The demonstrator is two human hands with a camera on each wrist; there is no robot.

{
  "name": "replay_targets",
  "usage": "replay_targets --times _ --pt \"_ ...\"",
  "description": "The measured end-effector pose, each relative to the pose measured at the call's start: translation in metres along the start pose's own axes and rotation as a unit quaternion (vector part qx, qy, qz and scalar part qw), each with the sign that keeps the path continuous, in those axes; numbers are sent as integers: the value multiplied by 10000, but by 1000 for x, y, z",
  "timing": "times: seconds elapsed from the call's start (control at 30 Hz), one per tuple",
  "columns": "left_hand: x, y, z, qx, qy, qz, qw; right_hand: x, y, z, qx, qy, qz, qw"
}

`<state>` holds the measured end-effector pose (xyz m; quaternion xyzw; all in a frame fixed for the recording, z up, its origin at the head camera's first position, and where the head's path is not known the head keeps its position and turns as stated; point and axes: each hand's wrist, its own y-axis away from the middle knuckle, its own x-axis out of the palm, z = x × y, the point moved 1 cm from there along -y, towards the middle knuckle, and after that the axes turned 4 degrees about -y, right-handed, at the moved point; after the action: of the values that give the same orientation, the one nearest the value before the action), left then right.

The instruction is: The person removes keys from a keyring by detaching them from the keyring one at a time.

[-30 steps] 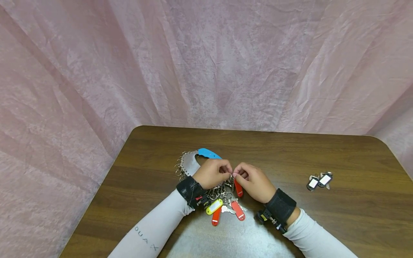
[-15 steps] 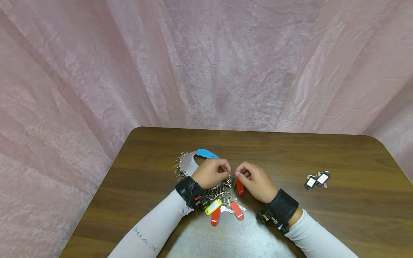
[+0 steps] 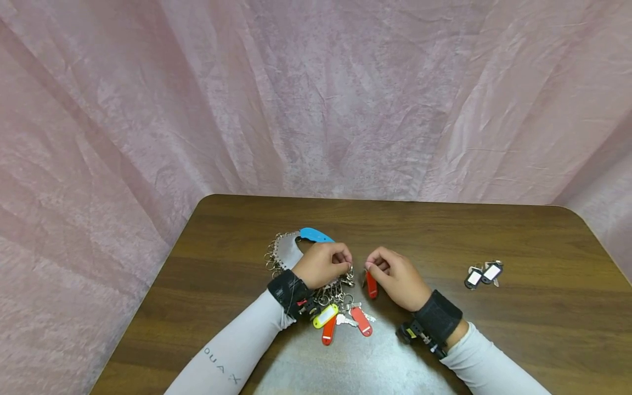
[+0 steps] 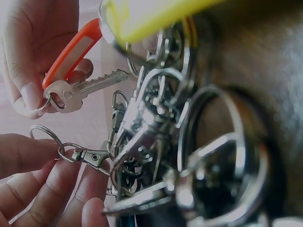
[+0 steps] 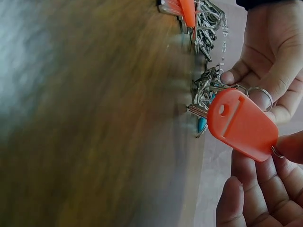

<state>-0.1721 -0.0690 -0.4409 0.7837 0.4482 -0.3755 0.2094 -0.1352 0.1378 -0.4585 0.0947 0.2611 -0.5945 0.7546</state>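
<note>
My left hand pinches a split ring that hangs on a small metal swivel clasp. That clasp joins a row of clasps along a grey curved key holder with a blue handle. A short way to the right, my right hand pinches the small ring of a red key tag. A silver key hangs from the same ring as this tag. A gap separates the two hands, and the held tag dangles below the right fingertips. My left hand covers part of the holder.
Nearer me lie a yellow key tag, a red tag and another red tag, with silver keys among them. Two black key tags with keys sit on the right of the wooden table. A pink curtain hangs behind.
My right hand has drawn away to the right with the red key tag and key, opening a gap between the hands. My left hand stays nearly in place at the holder.
</note>
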Motion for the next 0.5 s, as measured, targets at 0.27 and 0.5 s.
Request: replay_targets --times 0.27,0.5 --pt "0 -1 0 -34 2 -46 10000 -5 3 -3 55 -18 -112 9999" --pt "0 0 0 -188 1 -67 9998 -9 7 -4 138 51 -202 9997"
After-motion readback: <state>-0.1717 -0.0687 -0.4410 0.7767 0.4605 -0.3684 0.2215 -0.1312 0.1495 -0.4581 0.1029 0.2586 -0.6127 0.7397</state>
